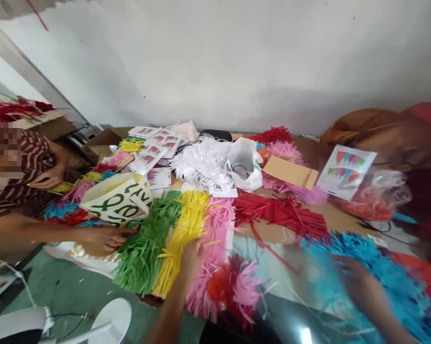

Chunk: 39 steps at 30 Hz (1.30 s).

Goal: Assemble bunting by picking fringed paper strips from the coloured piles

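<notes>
Fringed paper pieces lie in coloured rows across the table. My left hand [192, 255] is closed at the yellow fringe [190, 215], between it and the pink fringe [215, 234]; what its fingers hold is too small to make out. Below it hangs a bunch of red, orange and pink tassels [235, 286]. On the right, my right hand [351, 274] is over the blue fringe [366, 253], its fingers smeared by motion. Green fringe [149, 243] lies left of the yellow, and red fringe [280, 212] lies behind, right of the pink.
At the left, a person in a striped top reaches one hand [108, 237] to the green fringe's edge. A printed bag [118, 198], white strands [203, 160], a white bag [244, 165], picture packets [346, 172] and brown card [290, 172] stand or lie farther back. A white fan [111, 317] is at lower left.
</notes>
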Tool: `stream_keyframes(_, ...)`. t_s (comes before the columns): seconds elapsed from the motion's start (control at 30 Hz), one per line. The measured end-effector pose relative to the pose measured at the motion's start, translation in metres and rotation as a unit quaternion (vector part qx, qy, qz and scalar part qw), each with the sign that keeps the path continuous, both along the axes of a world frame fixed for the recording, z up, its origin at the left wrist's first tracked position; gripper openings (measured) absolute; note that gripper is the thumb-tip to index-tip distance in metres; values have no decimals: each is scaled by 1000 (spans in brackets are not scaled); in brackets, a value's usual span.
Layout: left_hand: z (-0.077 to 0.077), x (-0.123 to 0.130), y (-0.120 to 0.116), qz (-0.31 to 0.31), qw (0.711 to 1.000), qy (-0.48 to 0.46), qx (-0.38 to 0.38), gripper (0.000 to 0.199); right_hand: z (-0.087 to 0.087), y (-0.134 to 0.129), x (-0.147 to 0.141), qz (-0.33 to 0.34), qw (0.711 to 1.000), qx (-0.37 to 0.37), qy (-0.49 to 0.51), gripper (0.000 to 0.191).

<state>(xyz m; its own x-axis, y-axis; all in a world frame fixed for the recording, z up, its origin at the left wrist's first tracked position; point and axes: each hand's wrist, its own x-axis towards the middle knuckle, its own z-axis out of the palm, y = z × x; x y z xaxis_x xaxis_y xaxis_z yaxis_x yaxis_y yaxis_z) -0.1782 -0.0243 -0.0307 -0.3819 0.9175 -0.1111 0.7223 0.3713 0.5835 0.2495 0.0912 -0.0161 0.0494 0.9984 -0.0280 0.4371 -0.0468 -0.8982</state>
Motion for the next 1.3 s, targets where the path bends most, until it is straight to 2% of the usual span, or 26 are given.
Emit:
stream_keyframes(0.07,-13,-48,6,77,996,36,-8,35,-8,-7,-80,137,989,-4,-56,6)
stream_keyframes(0.13,-27,-79,8,112,992,50,-20,39,-17,-13,-176,299,947,25,-111,16)
stream_keyframes(0.17,-33,-89,6,115,992,50,-24,35,-22,-16,-224,354,924,49,-139,21)
stream_keyframes(0.2,-39,-95,2,110,992,48,-25,28,-27,-17,-267,389,903,60,-170,22)
stream_keyframes(0.27,-47,-101,-9,87,995,38,-15,16,-34,-18,-334,411,889,62,-191,23)
stream_keyframes(0.3,-49,-103,-18,73,997,31,-7,14,-37,-18,-358,411,887,63,-200,24)
stream_keyframes(0.37,-53,-106,-38,44,999,15,12,16,-41,-16,-388,414,882,68,-217,30)
stream_keyframes(0.47,-57,-117,-71,4,1000,3,25,17,-45,-15,-406,460,851,79,-239,31)
stream_keyframes(0.57,-62,-131,-96,-41,999,13,6,25,-49,-18,-417,515,810,81,-269,12)
stream_keyframes(0.63,-65,-139,-103,-44,999,1,5,27,-51,-21,-427,512,801,78,-301,17)
stream_keyframes(0.67,-66,-142,-104,-22,999,-23,20,24,-51,-23,-433,500,802,76,-316,21)
stream_keyframes(0.77,-65,-144,-93,105,983,-115,98,10,-52,-28,-448,480,804,79,-342,22)
stream_keyframes(0.83,-63,-142,-80,181,964,-147,125,17,-51,-32,-455,489,796,80,-348,18)
stream_keyframes(0.9,-61,-141,-68,217,955,-156,125,26,-50,-35,-458,497,790,70,-354,14)
stream_keyframes(1.0,-59,-143,-53,260,942,-175,123,33,-44,-36,-451,486,799,51,-351,16)
stream_keyframes(1.13,-59,-155,-37,287,930,-209,95,51,-33,-37,-429,468,826,31,-312,14)
stream_keyframes(1.23,-54,-156,-21,256,941,-220,42,57,-28,-43,-415,462,848,19,-259,11)
stream_keyframes(1.3,-45,-151,-10,231,954,-192,4,54,-27,-48,-411,464,849,27,-250,10)
